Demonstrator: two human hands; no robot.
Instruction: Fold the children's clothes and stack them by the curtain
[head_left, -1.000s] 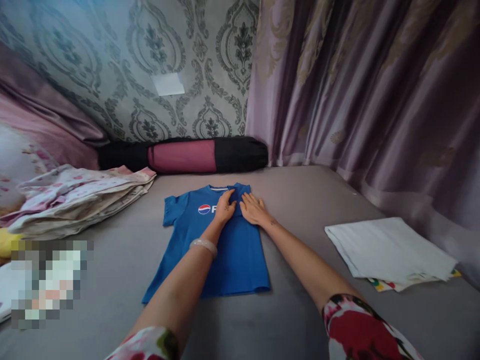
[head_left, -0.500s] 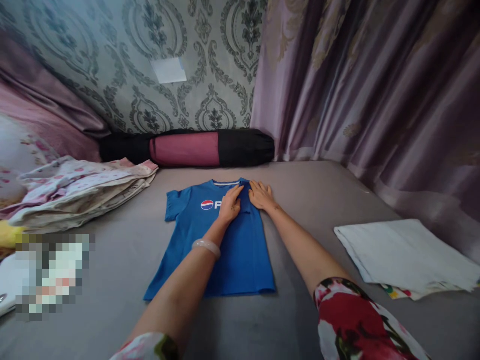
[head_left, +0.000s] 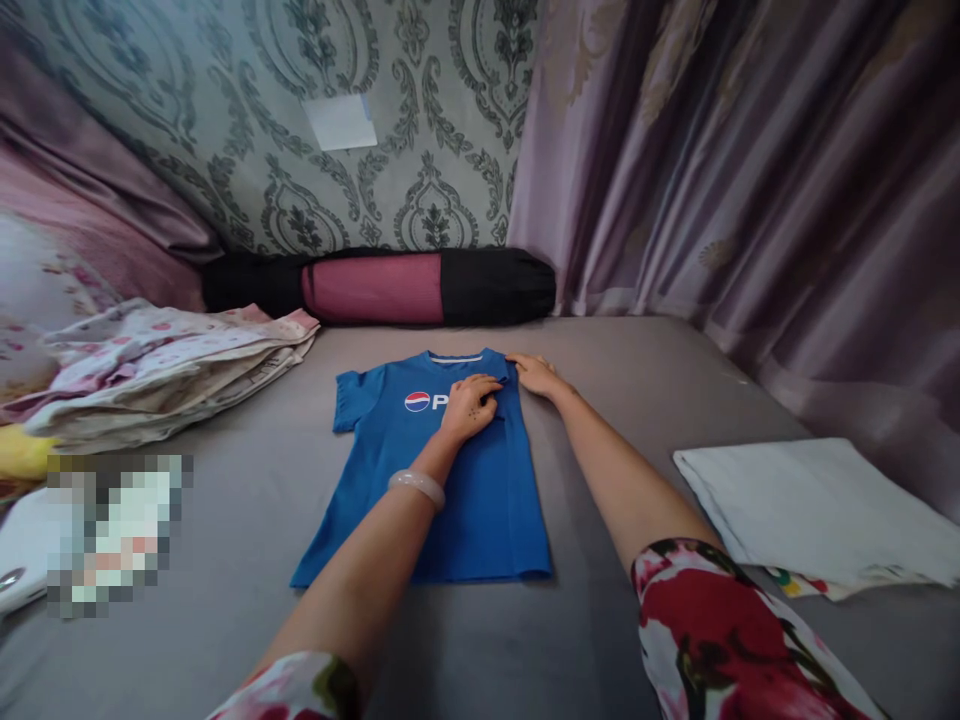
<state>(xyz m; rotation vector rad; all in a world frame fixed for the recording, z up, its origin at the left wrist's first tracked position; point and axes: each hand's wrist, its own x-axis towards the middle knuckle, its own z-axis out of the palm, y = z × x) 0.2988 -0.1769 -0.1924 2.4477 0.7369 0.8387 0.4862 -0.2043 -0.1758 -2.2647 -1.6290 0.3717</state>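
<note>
A blue short-sleeved T-shirt (head_left: 442,500) with a round red, white and blue logo and white lettering lies front up on the grey bed sheet. Its right-hand sleeve is folded inward over the chest. My left hand (head_left: 472,405), below a pale bangle, rests on this folded part with bent fingers, thumb apart from them. It covers part of the lettering. At the shirt's upper right edge, by the shoulder, my right hand (head_left: 538,376) touches the fold with outstretched fingers. The left-hand sleeve (head_left: 358,400) lies spread outward.
Folded white cloth (head_left: 817,505) lies at the right. A pile of printed clothes (head_left: 180,370) sits at the left, with a blurred pale object (head_left: 127,540) below it. Against the patterned wall lies a black and pink long bag (head_left: 375,288). Purple curtains (head_left: 645,160) hang at the right.
My right hand has slid outward from the top of the shirt to its shoulder edge. My left hand has shifted slightly right, its fingers more bent. The view has tilted a little.
</note>
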